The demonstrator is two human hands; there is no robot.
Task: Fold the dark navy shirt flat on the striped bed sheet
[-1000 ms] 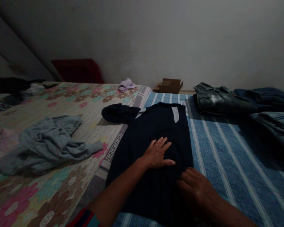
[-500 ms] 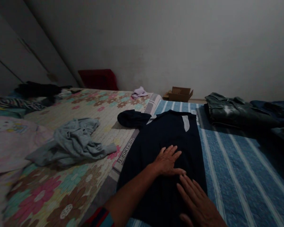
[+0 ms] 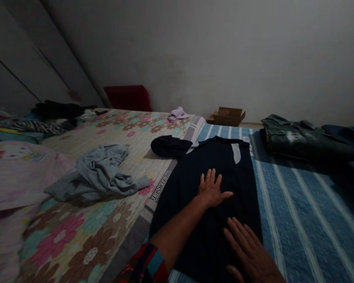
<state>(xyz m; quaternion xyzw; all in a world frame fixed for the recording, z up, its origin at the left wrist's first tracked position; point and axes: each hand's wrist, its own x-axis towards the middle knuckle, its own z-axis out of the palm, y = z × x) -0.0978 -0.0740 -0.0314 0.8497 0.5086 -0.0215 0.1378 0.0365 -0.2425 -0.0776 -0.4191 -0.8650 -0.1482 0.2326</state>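
Observation:
A dark navy shirt (image 3: 191,192) with white patches near its shoulders lies spread over the blue striped bedding. One sleeve reaches left onto the flowered sheet. Flat on the middle of the shirt rests my left hand (image 3: 211,190), fingers spread and thumb out. My right hand (image 3: 249,249) is on or just over the shirt's lower right part, its fingers stretched out. Neither hand grips anything. To the left, a crumpled grey garment (image 3: 103,173) lies on the flowered sheet (image 3: 90,247).
Folded dark clothes (image 3: 301,139) sit on the striped bedding (image 3: 306,212) at right. A pink garment (image 3: 20,177) lies at left, a small lilac cloth (image 3: 177,114) farther back. A cardboard box (image 3: 229,116) and a red object (image 3: 128,97) stand by the wall.
My left hand has slid up the shirt toward its collar, and its fingers are spread wider. A gap has opened between my hands. The view has shifted slightly left.

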